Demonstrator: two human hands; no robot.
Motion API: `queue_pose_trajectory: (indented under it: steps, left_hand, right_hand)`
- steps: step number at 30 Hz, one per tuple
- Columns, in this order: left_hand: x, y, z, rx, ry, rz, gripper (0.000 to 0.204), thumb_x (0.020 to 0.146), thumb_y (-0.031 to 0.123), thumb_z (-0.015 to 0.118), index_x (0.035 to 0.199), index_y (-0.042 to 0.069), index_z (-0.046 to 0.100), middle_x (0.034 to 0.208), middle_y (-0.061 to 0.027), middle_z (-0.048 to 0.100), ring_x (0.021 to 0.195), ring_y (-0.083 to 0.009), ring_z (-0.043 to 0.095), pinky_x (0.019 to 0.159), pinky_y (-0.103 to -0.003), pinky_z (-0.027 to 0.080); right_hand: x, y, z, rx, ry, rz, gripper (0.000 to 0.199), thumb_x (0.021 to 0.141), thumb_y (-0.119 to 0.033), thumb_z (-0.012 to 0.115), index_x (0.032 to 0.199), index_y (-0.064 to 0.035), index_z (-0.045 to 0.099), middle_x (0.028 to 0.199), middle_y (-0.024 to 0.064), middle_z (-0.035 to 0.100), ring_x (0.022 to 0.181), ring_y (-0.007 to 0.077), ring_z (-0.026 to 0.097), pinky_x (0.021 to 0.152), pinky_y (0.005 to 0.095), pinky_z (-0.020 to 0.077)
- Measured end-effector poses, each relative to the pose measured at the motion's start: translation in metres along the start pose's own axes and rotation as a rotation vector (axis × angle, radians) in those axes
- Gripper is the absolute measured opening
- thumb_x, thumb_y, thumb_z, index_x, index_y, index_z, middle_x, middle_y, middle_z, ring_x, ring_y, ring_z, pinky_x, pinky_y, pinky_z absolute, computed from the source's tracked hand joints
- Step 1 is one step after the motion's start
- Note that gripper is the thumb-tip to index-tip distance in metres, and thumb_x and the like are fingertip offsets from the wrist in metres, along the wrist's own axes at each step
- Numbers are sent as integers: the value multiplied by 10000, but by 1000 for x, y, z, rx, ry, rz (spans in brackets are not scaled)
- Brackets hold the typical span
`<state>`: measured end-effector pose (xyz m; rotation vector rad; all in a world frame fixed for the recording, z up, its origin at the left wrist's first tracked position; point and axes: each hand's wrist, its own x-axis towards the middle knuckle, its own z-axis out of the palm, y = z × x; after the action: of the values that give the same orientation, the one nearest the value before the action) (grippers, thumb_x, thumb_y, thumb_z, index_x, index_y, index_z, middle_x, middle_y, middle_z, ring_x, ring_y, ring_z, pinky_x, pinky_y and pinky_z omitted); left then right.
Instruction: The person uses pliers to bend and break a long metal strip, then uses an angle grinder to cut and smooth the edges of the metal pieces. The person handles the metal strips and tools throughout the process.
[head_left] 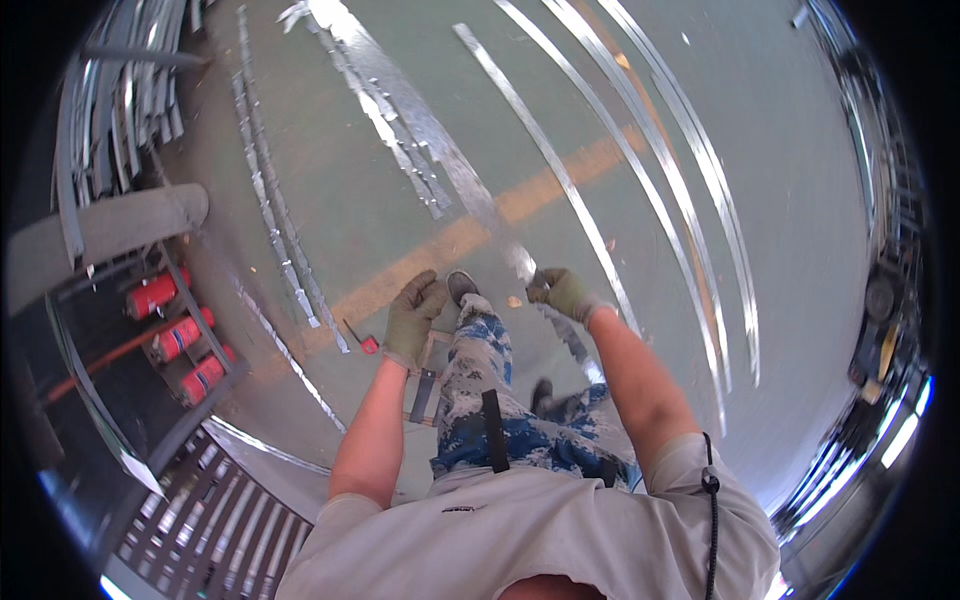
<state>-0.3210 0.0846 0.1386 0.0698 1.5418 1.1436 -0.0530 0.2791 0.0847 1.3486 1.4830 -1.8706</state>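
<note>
One long galvanised metal strip [455, 170], lying on the green floor [800, 200] toward its far edge, is gripped by the closed gloved right hand [560, 292]; left hand [415, 315] clasps a tool handle; thin edge could slip and cut.

Both gloved hands reach down past the raised knee: left hand [415, 318] curled shut, right hand [560, 292] clenched.

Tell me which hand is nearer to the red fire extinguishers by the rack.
Left. The gloved left hand is on the same side as the red fire extinguishers, though clearly apart from them. The gloved right hand is farther off, beyond the raised knee, gripping a long metal strip.
</note>
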Motion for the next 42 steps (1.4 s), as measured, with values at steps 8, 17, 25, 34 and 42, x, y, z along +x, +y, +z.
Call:
queue_pose_trajectory:
  steps: [8, 17, 25, 34, 42]
  left_hand:
    - [59, 34, 126, 196, -104, 36, 521, 1010, 237, 679, 1463, 29, 525, 1345, -122, 655, 1177, -240, 641, 965, -375, 524]
    - [116, -55, 217, -82, -270, -217, 429, 1027, 242, 651, 1402, 70, 534, 1312, -137, 614, 1184, -331, 619, 1020, -499, 530]
    - [172, -178, 247, -69, -371, -370, 163, 1046, 225, 629, 1146, 104, 670, 996, -82, 728, 875, -243, 730, 834, -459, 646]
    - [230, -222, 248, 12, -216, -238, 166, 1010, 180, 686, 1139, 81, 651, 963, -81, 722, 807, -264, 722, 753, -428, 647]
    - [209, -187, 274, 48, -391, -20, 199, 1017, 217, 673, 1130, 54, 656, 1092, -106, 732, 990, -275, 708, 899, -459, 605]
  right_hand:
    - [-64, 7, -62, -224, 206, -12, 654, 843, -476, 758, 1315, -30, 682, 1353, 184, 670, 1252, 362, 633, 1060, 424, 481]
    - [-78, 182, -79, -164, 235, 28, 608, 811, -439, 784, 1264, -39, 712, 1217, 170, 738, 1141, 328, 688, 1008, 399, 510]
    - [-40, 279, -79, -19, 205, 200, 637, 823, -437, 773, 1333, -68, 677, 1344, 160, 680, 1247, 329, 638, 1066, 406, 481]
    - [20, 389, -4, 770, 977, -93, 480, 974, -288, 737, 1365, -30, 633, 1212, 115, 736, 1096, 231, 701, 958, 317, 542]
    - [-15, 399, 36, 1445, 1232, 192, 421, 1021, -277, 646, 1355, -30, 574, 1193, 114, 715, 932, 203, 712, 793, 339, 592]
